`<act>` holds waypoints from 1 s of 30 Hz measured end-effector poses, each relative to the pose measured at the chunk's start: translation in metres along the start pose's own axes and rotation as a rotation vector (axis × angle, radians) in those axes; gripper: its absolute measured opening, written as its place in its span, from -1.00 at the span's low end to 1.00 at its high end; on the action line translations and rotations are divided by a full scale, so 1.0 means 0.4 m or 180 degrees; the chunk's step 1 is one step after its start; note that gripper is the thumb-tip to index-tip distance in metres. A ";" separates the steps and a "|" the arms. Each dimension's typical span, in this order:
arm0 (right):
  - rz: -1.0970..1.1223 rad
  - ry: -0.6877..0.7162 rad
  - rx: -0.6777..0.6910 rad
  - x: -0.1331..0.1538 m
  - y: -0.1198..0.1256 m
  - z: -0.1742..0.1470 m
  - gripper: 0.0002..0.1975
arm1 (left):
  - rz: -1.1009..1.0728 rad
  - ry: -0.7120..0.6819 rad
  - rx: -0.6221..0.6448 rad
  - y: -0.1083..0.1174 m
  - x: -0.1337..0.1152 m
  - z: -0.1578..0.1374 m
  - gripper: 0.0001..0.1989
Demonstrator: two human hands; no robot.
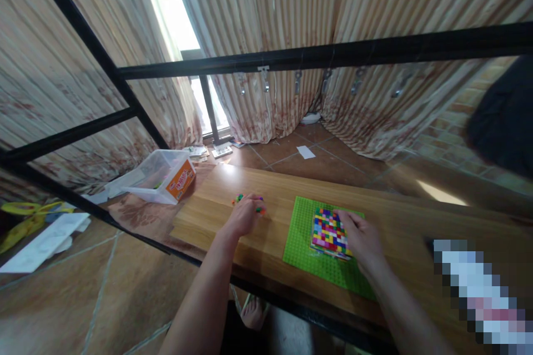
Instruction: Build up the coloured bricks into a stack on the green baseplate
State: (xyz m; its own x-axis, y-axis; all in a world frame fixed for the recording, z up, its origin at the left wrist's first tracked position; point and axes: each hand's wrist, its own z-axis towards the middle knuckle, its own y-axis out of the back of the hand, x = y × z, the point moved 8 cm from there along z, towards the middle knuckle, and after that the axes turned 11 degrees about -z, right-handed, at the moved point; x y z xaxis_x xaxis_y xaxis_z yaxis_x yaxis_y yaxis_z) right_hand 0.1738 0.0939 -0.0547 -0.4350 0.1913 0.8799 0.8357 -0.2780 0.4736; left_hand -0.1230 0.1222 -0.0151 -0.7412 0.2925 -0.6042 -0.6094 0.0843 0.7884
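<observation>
A layered block of small multicoloured toy bricks stands on a green studded baseplate on the wooden table. My right hand is at the block's right side, thumb and forefinger closed together at its far right corner. Whatever lies between those fingertips is too small to name. To the left of the baseplate, my left hand reaches down with curled fingers over a few loose bricks on the tabletop. Its fingertips are partly hidden, and I cannot make out what is in them.
A clear plastic tub with an orange label stands past the table's left end. Black metal bars run across beyond the table. A pixelated patch covers something at the right. A white sheet lies on the tiled floor.
</observation>
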 end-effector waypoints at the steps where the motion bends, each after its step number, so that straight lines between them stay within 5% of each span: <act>1: 0.0000 -0.0010 -0.0011 0.003 0.001 -0.002 -0.51 | -0.0056 -0.0051 -0.0054 0.002 -0.007 0.002 -0.78; 8: -0.0312 0.0280 -0.0255 0.047 0.030 -0.016 -0.54 | -0.0694 -0.0199 -0.0169 -0.022 -0.062 0.033 -0.81; 13: -0.0302 0.0946 -0.0776 0.111 0.073 -0.039 -0.65 | -0.2238 -0.0012 -0.0072 -0.075 -0.106 0.048 -0.89; 21: -0.0522 0.2253 -0.0437 0.245 0.022 -0.129 -0.84 | -0.4188 0.0675 0.0336 -0.145 -0.203 0.026 -0.72; 30: -0.0606 0.2171 -0.0377 0.254 0.023 -0.128 -0.87 | -0.4558 0.0666 0.0310 -0.168 -0.277 0.023 -0.71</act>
State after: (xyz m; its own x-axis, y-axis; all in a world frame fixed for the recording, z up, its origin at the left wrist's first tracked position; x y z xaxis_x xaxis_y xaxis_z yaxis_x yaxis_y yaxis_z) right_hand 0.1203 0.0625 0.0409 -0.7145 -0.3734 0.5916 0.6993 -0.4059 0.5884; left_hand 0.0026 0.0929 -0.0001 0.4433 -0.2376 -0.8643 -0.8337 0.2450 -0.4949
